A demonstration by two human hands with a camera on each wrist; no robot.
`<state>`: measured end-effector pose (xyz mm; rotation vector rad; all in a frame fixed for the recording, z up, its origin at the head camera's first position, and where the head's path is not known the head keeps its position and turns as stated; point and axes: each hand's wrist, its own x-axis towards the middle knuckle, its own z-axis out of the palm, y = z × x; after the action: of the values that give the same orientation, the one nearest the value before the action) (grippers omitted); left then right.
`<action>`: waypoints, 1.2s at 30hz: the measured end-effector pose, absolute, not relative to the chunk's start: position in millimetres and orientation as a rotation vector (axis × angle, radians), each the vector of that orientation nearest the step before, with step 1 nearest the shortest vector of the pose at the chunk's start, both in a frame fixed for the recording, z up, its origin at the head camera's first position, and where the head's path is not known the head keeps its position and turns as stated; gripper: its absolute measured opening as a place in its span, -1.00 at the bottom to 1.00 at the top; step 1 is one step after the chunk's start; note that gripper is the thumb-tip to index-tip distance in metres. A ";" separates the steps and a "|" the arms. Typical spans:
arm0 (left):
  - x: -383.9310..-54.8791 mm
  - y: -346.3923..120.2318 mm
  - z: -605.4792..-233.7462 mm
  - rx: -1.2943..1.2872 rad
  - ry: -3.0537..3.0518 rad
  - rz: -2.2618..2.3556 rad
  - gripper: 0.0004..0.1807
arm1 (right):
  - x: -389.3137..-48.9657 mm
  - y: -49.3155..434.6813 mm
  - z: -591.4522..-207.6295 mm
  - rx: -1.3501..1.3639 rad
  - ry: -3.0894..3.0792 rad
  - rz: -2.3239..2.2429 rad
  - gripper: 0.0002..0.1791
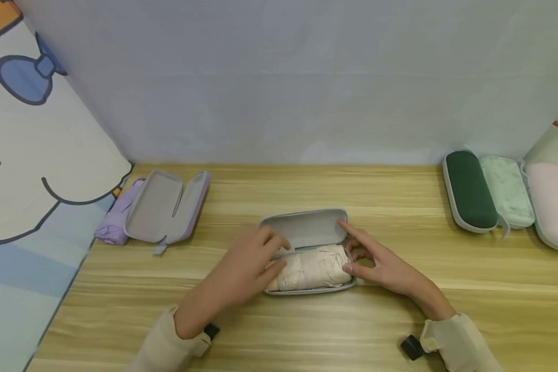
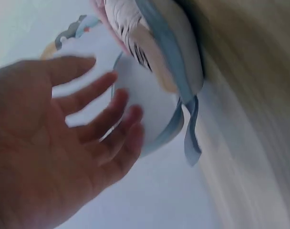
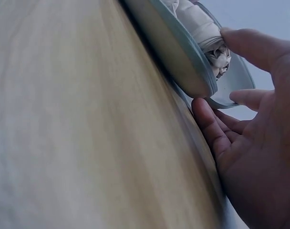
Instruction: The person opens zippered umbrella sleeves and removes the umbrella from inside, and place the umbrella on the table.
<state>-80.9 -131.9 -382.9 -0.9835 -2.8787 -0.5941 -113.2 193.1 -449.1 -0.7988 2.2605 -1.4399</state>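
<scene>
An open grey-lined zip case (image 1: 309,228) lies on the table, its lid raised at the back. In its near half sits a cream fabric roll with a band round it, like a folded compact umbrella (image 1: 313,267). My left hand (image 1: 248,263) hovers over the case's left end, fingers spread and loosely bent; the left wrist view shows a gap between these fingers and the case. At the right end, my right hand (image 1: 383,261) holds the case: thumb at the roll's end, index finger on the lid's edge, the other fingers bent against the outside.
Back left, another open case (image 1: 153,206) with a lilac shell stands beside a lilac fabric roll (image 1: 121,214). At the back right are a dark green case (image 1: 471,188), a pale mint case (image 1: 507,191) and a pink case (image 1: 552,204). A grey cloth wall (image 1: 297,88) borders the table's back.
</scene>
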 end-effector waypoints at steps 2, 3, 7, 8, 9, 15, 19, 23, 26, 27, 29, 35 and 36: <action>-79.0 -130.8 -387.0 -1.103 -2.908 -0.586 -0.69 | -113.5 192.2 -449.8 -0.793 2.256 -1.447 -0.08; -78.3 -130.2 -389.0 -1.148 -2.926 -0.590 -0.66 | -113.7 191.8 -449.9 -0.790 2.252 -1.453 -0.08; -76.1 -128.2 -395.6 -1.188 -3.006 -0.603 -0.54 | -114.3 190.2 -450.7 -0.766 2.228 -1.496 -0.04; -75.7 -127.6 -396.8 -1.180 -3.017 -0.596 -0.50 | -114.5 189.8 -451.0 -0.763 2.222 -1.508 -0.03; -75.4 -126.7 -397.8 -1.175 -3.020 -0.582 -0.47 | -114.5 189.3 -451.3 -0.763 2.216 -1.521 -0.01; -74.2 -120.3 -401.7 -1.178 -3.045 -0.430 -0.26 | -116.6 188.3 -450.8 -0.781 2.205 -1.569 0.11; -75.6 -116.4 -400.9 -1.193 -3.038 -0.392 -0.21 | -122.4 189.2 -441.9 -0.762 2.251 -1.518 0.08; -76.9 -112.7 -398.7 -1.191 -3.037 -0.365 -0.20 | -130.4 184.2 -431.2 -0.755 2.337 -1.416 -0.22; -77.5 -109.6 -397.6 -1.186 -3.051 -0.351 -0.19 | -136.8 178.8 -426.4 -0.715 2.387 -1.426 -0.45; -77.8 -108.3 -397.3 -1.187 -3.057 -0.342 -0.18 | -139.1 177.8 -426.1 -0.691 2.402 -1.439 -0.49; -78.6 -104.9 -397.0 -1.193 -3.063 -0.320 -0.18 | -143.7 176.4 -426.7 -0.631 2.428 -1.459 -0.53; -81.5 -94.3 -396.8 -1.203 -3.079 -0.289 -0.17 | -157.4 173.0 -434.0 -0.481 2.447 -1.488 -0.54; -81.9 -92.7 -396.4 -1.200 -3.084 -0.287 -0.17 | -159.4 171.5 -435.1 -0.462 2.449 -1.496 -0.53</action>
<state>-81.9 -92.7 -396.4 -1.2002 -3.0843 -0.2869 -159.4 171.5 -435.1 -0.4619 2.4491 -1.4959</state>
